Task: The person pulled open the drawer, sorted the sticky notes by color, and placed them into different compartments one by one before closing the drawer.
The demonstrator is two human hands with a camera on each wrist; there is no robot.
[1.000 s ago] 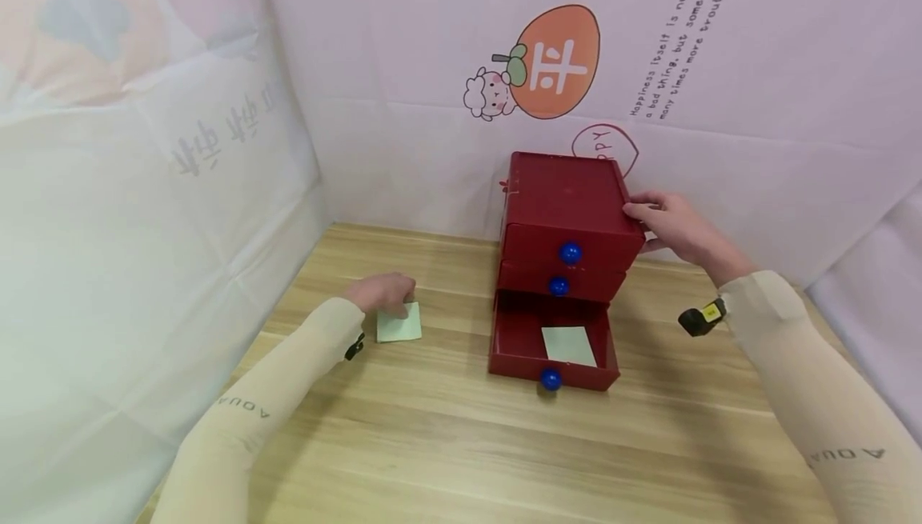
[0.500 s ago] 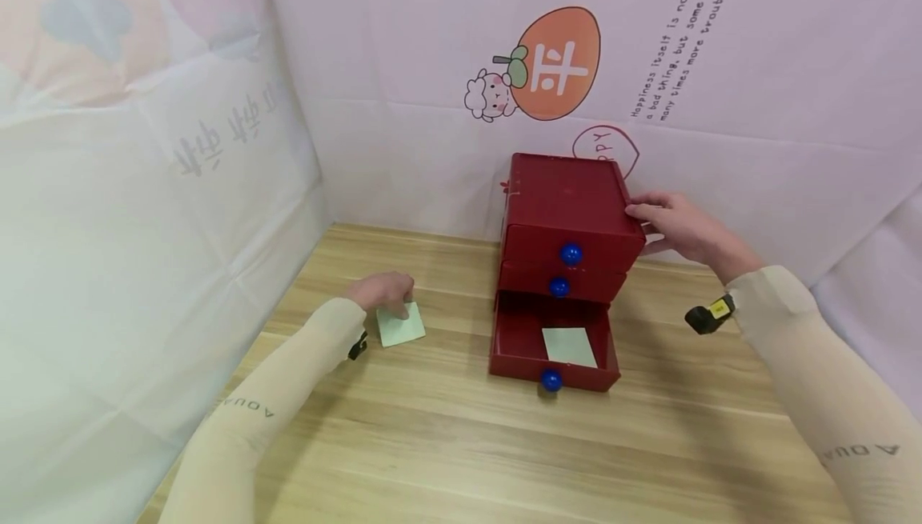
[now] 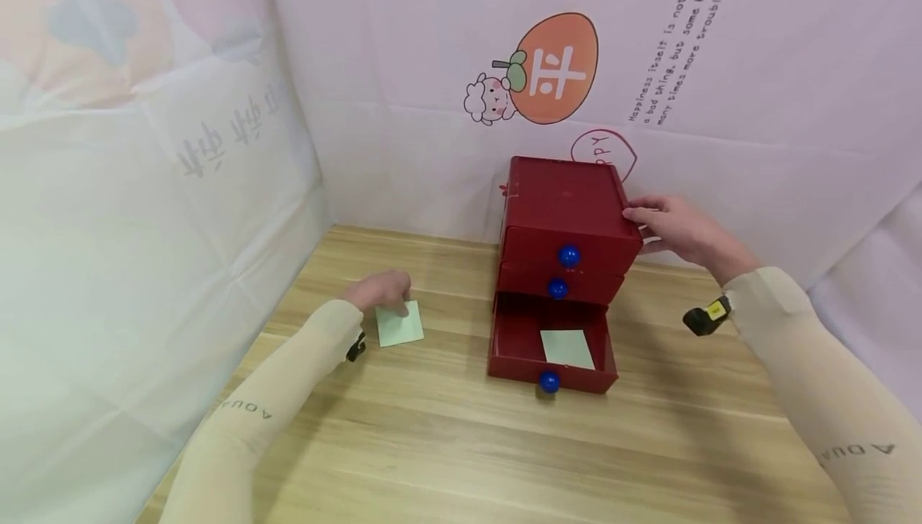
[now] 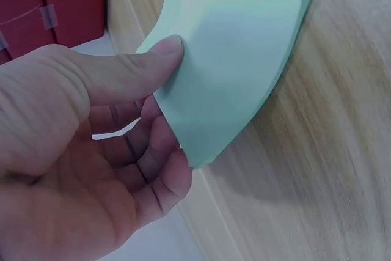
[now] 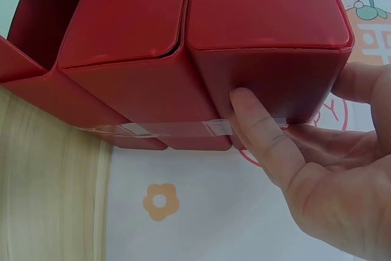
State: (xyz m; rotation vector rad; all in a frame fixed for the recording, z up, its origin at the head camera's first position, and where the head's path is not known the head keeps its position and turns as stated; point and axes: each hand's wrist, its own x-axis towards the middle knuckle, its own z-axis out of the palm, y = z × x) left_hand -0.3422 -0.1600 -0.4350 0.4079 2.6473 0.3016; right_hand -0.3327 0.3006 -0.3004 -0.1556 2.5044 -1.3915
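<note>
My left hand (image 3: 382,290) pinches a small stack of pale green sticky notes (image 4: 238,59) at its edge. The stack bends upward at the thumb in the left wrist view, close over the wooden table. To the right stands a red drawer cabinet (image 3: 565,200) with blue round knobs. Its bottom drawer (image 3: 587,381) is pulled out, and a pale green paper square (image 3: 567,347) lies inside. My right hand (image 3: 680,230) rests on the cabinet's upper right edge. One finger (image 5: 259,123) lies against the side wall in the right wrist view, its fingers fairly straight.
The wooden table (image 3: 432,436) meets a printed white cloth (image 3: 403,164) behind the cabinet. Another cloth wall (image 3: 245,188) rises on the left. Clear tape (image 5: 174,129) runs along the cabinet's side. The two upper drawers are closed.
The green sticky notes under my left hand have turned slightly, their near edge now tilted. My right hand keeps its place on the cabinet. The head view has shifted a little.
</note>
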